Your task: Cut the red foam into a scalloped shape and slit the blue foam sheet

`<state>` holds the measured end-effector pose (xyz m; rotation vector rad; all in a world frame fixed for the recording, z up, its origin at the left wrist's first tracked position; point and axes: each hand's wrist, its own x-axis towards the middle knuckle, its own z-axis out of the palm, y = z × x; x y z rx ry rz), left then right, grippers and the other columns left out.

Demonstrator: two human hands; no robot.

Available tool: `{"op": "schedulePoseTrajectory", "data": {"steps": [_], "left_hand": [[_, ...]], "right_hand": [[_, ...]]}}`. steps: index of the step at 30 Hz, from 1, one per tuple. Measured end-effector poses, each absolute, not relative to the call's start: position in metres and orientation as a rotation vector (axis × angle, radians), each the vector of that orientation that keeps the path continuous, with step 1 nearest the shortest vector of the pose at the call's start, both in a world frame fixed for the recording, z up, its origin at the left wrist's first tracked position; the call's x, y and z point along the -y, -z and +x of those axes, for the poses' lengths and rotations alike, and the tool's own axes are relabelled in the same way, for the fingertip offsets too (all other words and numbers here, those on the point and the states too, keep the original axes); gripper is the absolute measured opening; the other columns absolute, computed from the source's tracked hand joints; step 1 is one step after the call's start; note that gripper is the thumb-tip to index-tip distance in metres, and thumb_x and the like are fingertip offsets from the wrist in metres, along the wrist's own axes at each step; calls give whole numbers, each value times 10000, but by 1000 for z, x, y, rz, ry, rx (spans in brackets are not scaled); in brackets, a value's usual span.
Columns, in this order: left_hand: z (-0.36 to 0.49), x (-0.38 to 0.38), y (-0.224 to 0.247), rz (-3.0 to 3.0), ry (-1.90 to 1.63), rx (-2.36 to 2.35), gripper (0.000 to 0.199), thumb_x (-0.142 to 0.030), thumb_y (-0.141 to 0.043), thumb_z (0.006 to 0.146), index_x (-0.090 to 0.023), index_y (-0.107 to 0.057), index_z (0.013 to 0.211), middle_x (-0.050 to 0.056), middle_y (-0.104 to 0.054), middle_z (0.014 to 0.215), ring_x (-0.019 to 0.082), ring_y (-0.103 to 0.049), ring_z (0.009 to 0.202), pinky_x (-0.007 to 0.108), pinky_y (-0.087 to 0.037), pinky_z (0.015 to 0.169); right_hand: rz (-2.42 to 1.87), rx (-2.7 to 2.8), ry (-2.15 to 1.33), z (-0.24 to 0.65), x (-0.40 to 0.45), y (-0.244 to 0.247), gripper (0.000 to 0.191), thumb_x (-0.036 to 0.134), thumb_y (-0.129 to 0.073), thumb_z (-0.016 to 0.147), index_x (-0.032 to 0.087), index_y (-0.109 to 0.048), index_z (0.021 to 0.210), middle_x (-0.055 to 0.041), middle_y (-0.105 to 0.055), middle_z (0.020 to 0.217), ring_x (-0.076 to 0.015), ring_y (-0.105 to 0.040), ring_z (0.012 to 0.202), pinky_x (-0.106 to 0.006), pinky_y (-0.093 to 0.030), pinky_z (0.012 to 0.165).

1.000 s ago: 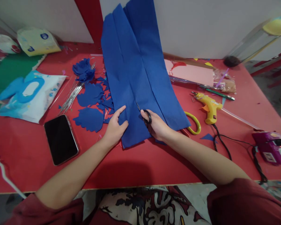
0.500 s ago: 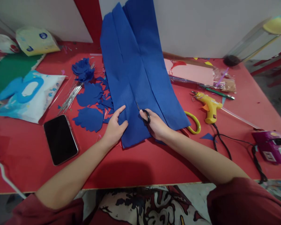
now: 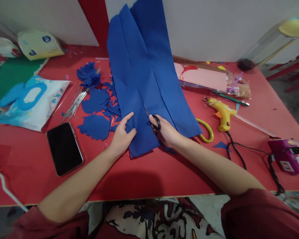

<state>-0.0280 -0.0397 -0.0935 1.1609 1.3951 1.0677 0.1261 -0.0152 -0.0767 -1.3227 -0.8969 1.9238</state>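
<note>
A large creased blue sheet (image 3: 149,73), of paper or thin fabric, runs from the table up against the wall. My left hand (image 3: 122,136) holds its lower left edge, thumb and forefinger spread on top, the other fingers hidden. Black-handled scissors (image 3: 155,122) are in my right hand (image 3: 165,132), their dark blades pointing up along the lower part of the sheet. A slit opens at the bottom edge below the scissors. Left of the sheet lie ragged-edged blue cut pieces (image 3: 94,127) and a blue flower (image 3: 89,74) over silvery wire stems (image 3: 76,104).
A black-screened phone (image 3: 64,148) and a wipes pack (image 3: 35,103) lie on the left of the red table (image 3: 129,186). On the right are a yellow glue gun (image 3: 221,113) with its cord, a yellow ring (image 3: 207,131), a purple box (image 3: 290,156) and a clear tube (image 3: 266,43).
My right hand and the scissors have shifted very slightly, and the slit at the sheet's lower edge looks a little wider. My left hand stays in place.
</note>
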Motion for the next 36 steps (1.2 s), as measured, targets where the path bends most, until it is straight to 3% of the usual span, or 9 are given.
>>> {"op": "schedulePoseTrajectory", "data": {"steps": [12, 19, 31, 36], "left_hand": [[-28, 40, 96, 1172, -1077, -1388, 590, -157, -533, 687, -124, -442, 1270, 108, -466, 1362, 244, -441, 1254, 437, -330, 1086], [-28, 39, 96, 1178, -1076, -1389, 589, -149, -533, 685, -131, -445, 1267, 106, -460, 1367, 240, -429, 1264, 433, -322, 1092], [-28, 40, 96, 1157, -1077, -1376, 596, -141, -531, 686, -125, -436, 1274, 110, -464, 1366, 247, -448, 1247, 444, -340, 1079], [-28, 40, 95, 1177, -1071, -1394, 588, -140, -528, 684, -132, -446, 1267, 104, -472, 1356, 238, -454, 1242, 426, -343, 1076]], "right_hand": [[-1425, 915, -1858, 124, 16, 69, 353, 481, -630, 725, 215, -397, 733, 90, -380, 463, -65, -379, 356, -177, -169, 337], [-1358, 892, -1919, 126, 13, 73, 394, 535, -634, 696, 228, -399, 769, 88, -410, 498, -69, -399, 379, -169, -225, 346], [-1419, 934, -1862, 124, 13, 71, 310, 428, -622, 747, 222, -391, 752, 104, -384, 465, -61, -379, 341, -160, -244, 321], [-1401, 922, -1888, 125, 11, 72, 367, 471, -652, 703, 224, -383, 745, 99, -397, 471, -67, -392, 349, -164, -257, 323]]}}
